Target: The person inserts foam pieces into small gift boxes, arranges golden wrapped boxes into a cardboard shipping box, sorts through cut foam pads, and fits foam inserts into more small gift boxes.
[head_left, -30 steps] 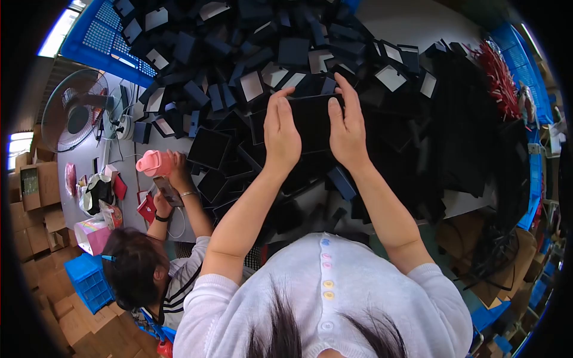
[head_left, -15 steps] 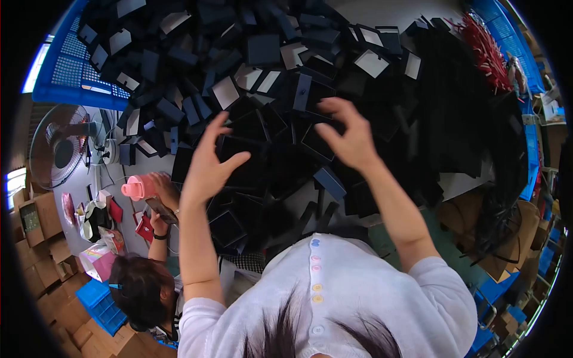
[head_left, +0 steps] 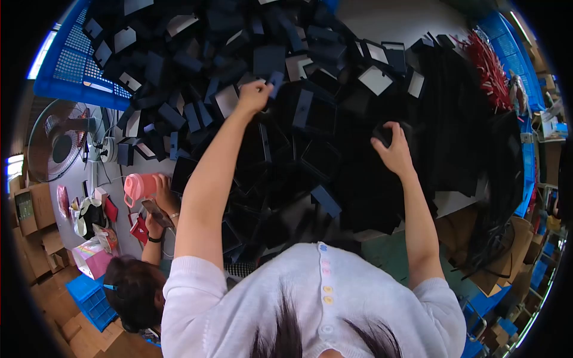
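My left hand [head_left: 254, 97] reaches into the pile and is closed on the edge of a small navy box [head_left: 276, 84], partly blurred. Farther right, my right hand [head_left: 395, 152] curls its thumb and fingers around a black piece [head_left: 406, 132]; its exact kind is lost against the dark stack [head_left: 456, 119] beside it. Between the hands lie a navy box [head_left: 303, 108] and several dark open boxes. Nearer to me, a blue box piece [head_left: 326, 201] rests at a tilt. Boxes with pale insides, such as one white-lined box [head_left: 376, 80], are heaped at the back.
A blue crate [head_left: 65, 71] and a fan [head_left: 62, 143] stand at the left. Another person's hand [head_left: 164, 194] is by a pink bottle [head_left: 141, 187], the other holding a phone [head_left: 154, 210]. Red strips [head_left: 486, 71] lie at the far right.
Both hands were open over the middle boxes. The left has moved up and closed on a small navy box; the right has moved right and down onto a black piece.
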A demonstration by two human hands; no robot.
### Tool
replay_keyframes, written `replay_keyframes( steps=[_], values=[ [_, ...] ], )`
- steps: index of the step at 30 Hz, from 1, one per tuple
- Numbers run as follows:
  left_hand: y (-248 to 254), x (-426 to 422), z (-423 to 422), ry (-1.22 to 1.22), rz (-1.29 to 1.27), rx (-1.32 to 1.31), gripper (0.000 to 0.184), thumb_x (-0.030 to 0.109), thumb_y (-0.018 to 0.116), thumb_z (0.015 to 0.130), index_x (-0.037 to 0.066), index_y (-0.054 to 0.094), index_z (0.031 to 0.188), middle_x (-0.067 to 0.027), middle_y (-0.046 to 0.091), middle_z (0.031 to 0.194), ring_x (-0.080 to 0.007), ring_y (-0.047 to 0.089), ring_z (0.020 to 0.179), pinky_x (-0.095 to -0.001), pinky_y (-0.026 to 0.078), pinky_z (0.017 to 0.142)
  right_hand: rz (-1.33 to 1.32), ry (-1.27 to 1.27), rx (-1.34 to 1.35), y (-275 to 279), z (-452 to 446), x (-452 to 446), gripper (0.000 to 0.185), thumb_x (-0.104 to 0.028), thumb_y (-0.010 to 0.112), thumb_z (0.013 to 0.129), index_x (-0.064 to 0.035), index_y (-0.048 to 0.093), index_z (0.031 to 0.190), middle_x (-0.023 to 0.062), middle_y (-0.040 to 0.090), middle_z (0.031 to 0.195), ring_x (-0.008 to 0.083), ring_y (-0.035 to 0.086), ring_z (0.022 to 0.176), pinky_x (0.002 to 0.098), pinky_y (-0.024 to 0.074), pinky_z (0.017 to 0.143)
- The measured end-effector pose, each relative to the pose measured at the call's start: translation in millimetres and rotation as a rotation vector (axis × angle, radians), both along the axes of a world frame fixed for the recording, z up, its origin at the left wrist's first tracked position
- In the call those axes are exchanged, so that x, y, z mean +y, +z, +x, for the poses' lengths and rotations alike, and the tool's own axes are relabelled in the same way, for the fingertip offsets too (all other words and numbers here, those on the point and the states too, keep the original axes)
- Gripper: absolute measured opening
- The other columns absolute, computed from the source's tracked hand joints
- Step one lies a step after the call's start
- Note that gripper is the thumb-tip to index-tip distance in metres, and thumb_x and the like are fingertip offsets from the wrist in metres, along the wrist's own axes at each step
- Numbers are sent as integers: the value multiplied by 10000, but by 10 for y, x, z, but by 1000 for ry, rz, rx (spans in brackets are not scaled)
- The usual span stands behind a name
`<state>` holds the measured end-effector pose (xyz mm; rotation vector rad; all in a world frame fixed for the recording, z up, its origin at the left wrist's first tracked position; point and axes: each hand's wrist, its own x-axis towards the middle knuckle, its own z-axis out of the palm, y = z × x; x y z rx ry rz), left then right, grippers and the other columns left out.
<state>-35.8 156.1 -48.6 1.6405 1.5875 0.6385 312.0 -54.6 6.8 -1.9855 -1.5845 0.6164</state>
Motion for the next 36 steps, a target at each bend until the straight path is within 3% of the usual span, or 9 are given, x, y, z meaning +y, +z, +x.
replay_keyframes(
  steps=[2, 4, 7, 11, 25, 28, 31, 32, 36],
  values=[
    [721, -276, -97, 66, -63, -194, 345, 285, 721, 837, 4, 615, 666, -110, 645, 734, -192, 628, 805, -310, 462, 708, 4, -41, 241, 120, -48, 9, 483, -268, 712, 795, -57, 503, 1177, 158, 555, 1176, 317, 559, 1078, 389, 449, 918],
    [1180, -664, -179, 31, 224, -134, 360, 256, 798, 742, 21, 562, 604, -152, 487, 1281, -304, 480, 1215, -401, 424, 927, 7, -52, 372, 312, -231, 53, 472, -258, 711, 792, -58, 510, 1169, 151, 554, 1196, 299, 559, 1097, 375, 443, 929],
    [1610, -1206, -207, -166, 397, -49, 293, 200, 826, 659, 41, 606, 770, -153, 420, 1380, -326, 466, 1250, -414, 391, 1006, 388, 140, 329, 644, -611, 176, 480, -220, 734, 740, -76, 534, 1152, 145, 529, 1285, 288, 531, 1179, 362, 411, 992],
    [1824, -1746, -39, -406, 495, -84, 892, 117, 841, 563, 164, 478, 1376, -156, 278, 1443, -318, 450, 1200, -418, 417, 999, 501, 524, 315, 1182, -1071, 137, 523, -257, 808, 672, -110, 590, 1124, 119, 501, 1331, 323, 455, 1254, 416, 361, 1045],
    [1734, -2170, 169, -617, 521, -260, 1088, 98, 852, 556, 178, 299, 1491, -209, 128, 1554, -374, 384, 1293, -479, 405, 1025, 239, 926, -4, 1339, -1185, -260, 316, -293, 485, 950, -91, 615, 1155, 100, 399, 1460, 313, 220, 1437, 511, 83, 1177],
    [1781, -2220, 165, -645, 527, -226, 1024, 103, 840, 558, 126, 352, 1457, -202, 156, 1543, -387, 403, 1278, -485, 383, 1046, 393, 591, 733, 1206, -1286, -270, 358, -233, 363, 1019, -84, 571, 1269, 146, 330, 1511, 268, 228, 1445, 412, 169, 1157],
    [1760, -2266, 176, -668, 585, -180, 1041, 112, 836, 549, 101, 335, 1462, -206, 201, 1531, -366, 429, 1263, -473, 358, 1052, 233, 264, 934, 1162, -1469, -289, 384, -196, 373, 1020, -69, 467, 1370, 159, 364, 1482, 251, 321, 1398, 347, 254, 1120],
    [1755, -2273, 171, -652, 598, -151, 1058, 121, 839, 553, 105, 315, 1473, -204, 200, 1532, -366, 424, 1270, -472, 351, 1059, 135, 281, 762, 1096, -1465, -285, 367, -183, 398, 1015, -56, 474, 1350, 139, 530, 1326, 222, 484, 1261, 317, 353, 1051],
    [1689, -2391, 185, -420, 500, -239, 990, 103, 787, 679, 112, 240, 1504, -180, 217, 1535, -321, 400, 1312, -432, 336, 1078, 42, 162, 977, 1085, -1429, -245, 305, -175, 469, 1002, -33, 521, 1267, 84, 644, 1079, 123, 600, 952, 252, 472, 852]
  ],
)
